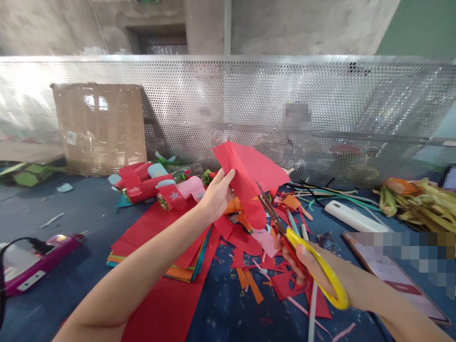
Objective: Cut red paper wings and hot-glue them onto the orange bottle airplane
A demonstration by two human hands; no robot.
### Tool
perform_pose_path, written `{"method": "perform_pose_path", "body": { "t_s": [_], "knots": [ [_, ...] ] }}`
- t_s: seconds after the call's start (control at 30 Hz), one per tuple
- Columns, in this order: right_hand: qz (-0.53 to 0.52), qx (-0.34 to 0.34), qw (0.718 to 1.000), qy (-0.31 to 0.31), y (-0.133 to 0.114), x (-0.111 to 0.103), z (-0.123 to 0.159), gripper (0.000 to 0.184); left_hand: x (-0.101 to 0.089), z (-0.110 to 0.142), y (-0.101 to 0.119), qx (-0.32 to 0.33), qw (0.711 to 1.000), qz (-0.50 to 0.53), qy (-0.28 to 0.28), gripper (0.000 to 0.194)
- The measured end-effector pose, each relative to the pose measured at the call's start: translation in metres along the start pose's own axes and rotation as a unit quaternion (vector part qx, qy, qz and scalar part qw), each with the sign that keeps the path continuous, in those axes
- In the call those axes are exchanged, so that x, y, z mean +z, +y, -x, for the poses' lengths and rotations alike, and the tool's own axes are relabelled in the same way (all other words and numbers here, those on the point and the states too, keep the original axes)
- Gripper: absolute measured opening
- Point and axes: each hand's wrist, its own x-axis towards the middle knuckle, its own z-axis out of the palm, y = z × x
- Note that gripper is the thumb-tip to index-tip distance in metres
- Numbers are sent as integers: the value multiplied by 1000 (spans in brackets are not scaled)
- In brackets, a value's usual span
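Note:
My left hand (218,195) pinches a folded sheet of red paper (254,173) and holds it up above the table. Yellow-handled scissors (320,266) are gripped in my right hand (297,259), their blades pointing up and left. The blade tips meet the lower part of the red paper, where a rounded edge hangs down. Beneath both hands lie red, orange and pink paper scraps (254,242). A stack of coloured paper (142,230), red on top, sits under my left forearm.
Red paper-wrapped rolls (151,185) lie behind the stack. A cardboard panel (99,128) leans on the perforated metal screen (249,95). At left is a purple power strip (46,263); at right, a white glue gun-like stick (356,218), a phone or tablet (395,280) and dry husks (413,202).

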Motion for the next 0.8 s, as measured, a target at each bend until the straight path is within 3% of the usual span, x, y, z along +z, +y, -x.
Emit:
{"method": "perform_pose_path", "body": {
  "t_s": [0.17, 0.37, 0.6, 0.8],
  "knots": [
    [83, 40, 996, -8, -6, 5, 4, 51, 1, 3, -4, -6, 1000, 1, -11, 15],
    [123, -42, 991, 2, -13, 9, 2, 51, 3, 5, -6, -17, 1000, -1, -14, 17],
    [168, -98, 981, 19, -39, 19, 0, 56, 5, 9, -8, -19, 1000, 0, -20, 15],
    [224, -87, 970, 42, -21, 11, 2, 44, 6, 10, -9, -14, 999, -13, -33, 12]
  ]
}}
